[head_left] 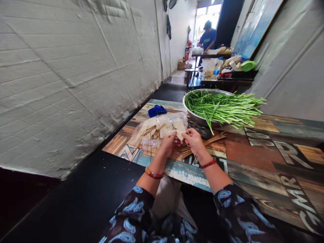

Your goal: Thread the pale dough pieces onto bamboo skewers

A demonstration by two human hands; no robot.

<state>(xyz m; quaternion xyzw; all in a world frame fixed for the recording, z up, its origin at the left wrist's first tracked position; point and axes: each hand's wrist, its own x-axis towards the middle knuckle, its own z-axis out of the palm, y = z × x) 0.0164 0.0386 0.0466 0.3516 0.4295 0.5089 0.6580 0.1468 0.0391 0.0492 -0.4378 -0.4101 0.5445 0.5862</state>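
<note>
My left hand (169,141) is closed on a pale, thin piece of food (180,135), which looks like a tofu sheet. My right hand (194,140) pinches close against the same piece, with a thin bamboo skewer showing at its fingers. Just beyond my left hand lies a clear plastic bag (177,118) with more pale pieces (164,130) on it. Several skewers stick out from these pieces toward the table's near edge. Under and beside my right hand rests a loose bundle of bamboo skewers (214,140).
A metal bowl (196,117) heaped with long green chives (225,108) stands behind my hands. A blue cloth (157,110) lies at the back left of the patterned table (253,158). Farther off, a person (209,38) works at another table. A white wall (76,74) runs along the left.
</note>
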